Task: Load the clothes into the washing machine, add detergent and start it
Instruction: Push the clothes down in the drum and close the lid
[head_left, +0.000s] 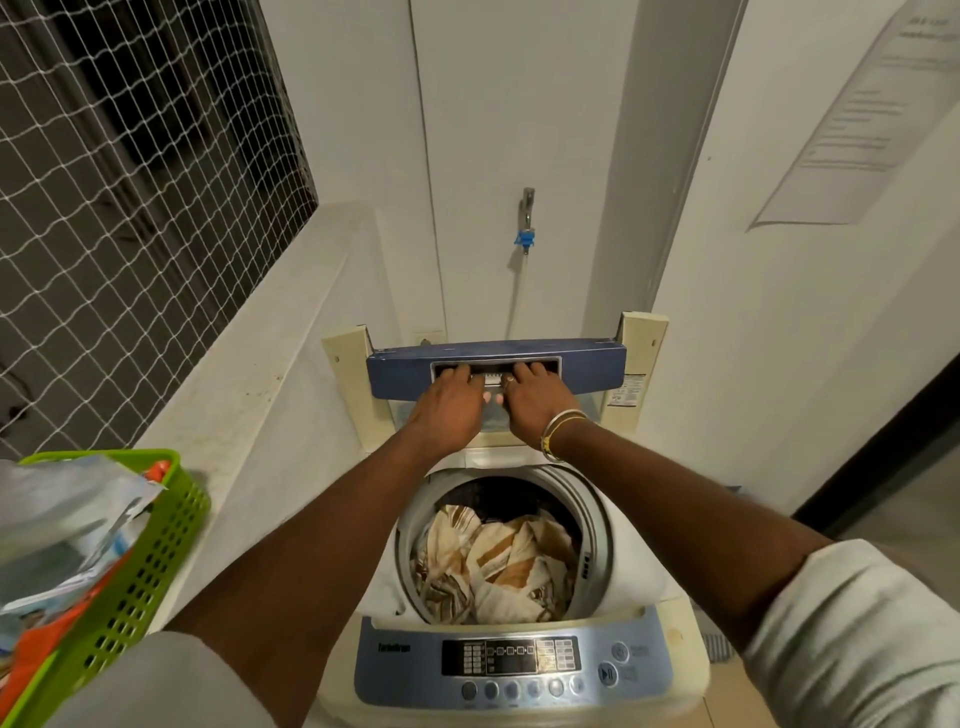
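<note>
Fingers (457, 372) of my left hand (452, 402) and right hand (535, 397) curl into the handle slot of the raised blue plastic lid (587, 366), far side. Nearer me, striped beige clothes (498, 566) already lie in the round steel drum (597, 519); closing and starting remain, I judge; detergent I cannot confirm.

The clothes (498, 566) lie in the washer (511, 667), basket (150, 545) left.

Fingertips of left grip (451, 404) and right grip (537, 397) hide inside the lid (587, 364) recess; wall notice (857, 119) text is too blurred to read.
</note>
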